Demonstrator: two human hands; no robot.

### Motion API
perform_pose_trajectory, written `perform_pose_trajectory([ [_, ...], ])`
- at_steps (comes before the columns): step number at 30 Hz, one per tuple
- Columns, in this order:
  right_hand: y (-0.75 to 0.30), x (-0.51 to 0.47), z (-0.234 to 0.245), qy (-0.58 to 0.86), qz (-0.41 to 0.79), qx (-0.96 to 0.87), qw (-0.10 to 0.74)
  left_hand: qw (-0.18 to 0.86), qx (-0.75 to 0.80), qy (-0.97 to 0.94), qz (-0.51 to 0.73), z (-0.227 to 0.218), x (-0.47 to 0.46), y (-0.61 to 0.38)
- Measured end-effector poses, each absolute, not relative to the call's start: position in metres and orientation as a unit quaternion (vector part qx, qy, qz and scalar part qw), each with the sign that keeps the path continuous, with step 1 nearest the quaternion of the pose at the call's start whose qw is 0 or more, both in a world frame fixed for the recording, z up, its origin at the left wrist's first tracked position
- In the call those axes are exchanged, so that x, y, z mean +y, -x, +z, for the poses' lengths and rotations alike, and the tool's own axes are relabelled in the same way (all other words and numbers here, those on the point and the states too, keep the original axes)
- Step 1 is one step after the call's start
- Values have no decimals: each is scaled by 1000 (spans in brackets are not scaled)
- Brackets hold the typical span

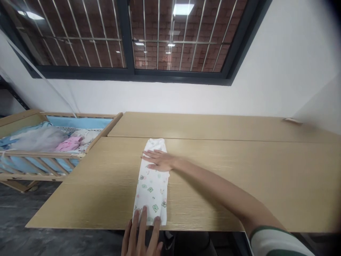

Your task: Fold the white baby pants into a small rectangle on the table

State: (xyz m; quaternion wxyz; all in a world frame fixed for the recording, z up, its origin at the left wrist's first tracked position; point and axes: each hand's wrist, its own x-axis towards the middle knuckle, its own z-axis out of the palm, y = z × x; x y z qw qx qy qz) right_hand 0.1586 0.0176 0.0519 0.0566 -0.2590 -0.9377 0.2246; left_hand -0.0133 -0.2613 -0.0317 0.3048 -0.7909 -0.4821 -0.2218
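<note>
A white cloth (151, 185) with small green and dark printed figures lies on the wooden table, folded into a long narrow strip that runs from the front edge toward the back. My right hand (159, 160) rests flat across its far part, fingers spread and pointing left. At the near end, my left hand (144, 234) touches the cloth with its fingertips, fingers apart, just over the table's front edge. Neither hand grips the cloth.
The wooden table (213, 192) stretches far to the right. At its left stands a wooden crib (58, 154) with blue lining, holding a pink cloth (69, 143) and white bedding. A small white object (292, 121) lies at the back right. A barred window (130, 39) is above.
</note>
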Motion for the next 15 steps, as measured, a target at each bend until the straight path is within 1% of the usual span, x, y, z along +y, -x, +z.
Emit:
perform_pose_trajectory([
  [2, -162, 41, 47, 284, 204, -935, 65, 308, -479, 790, -227, -32, -261, 14],
  [8, -171, 95, 41, 327, 133, -935, 34, 321, -472, 788, -231, -32, -259, 15],
  [15, -169, 107, 40, 352, 94, -930, 40, 325, -464, 791, -231, -34, -259, 13],
])
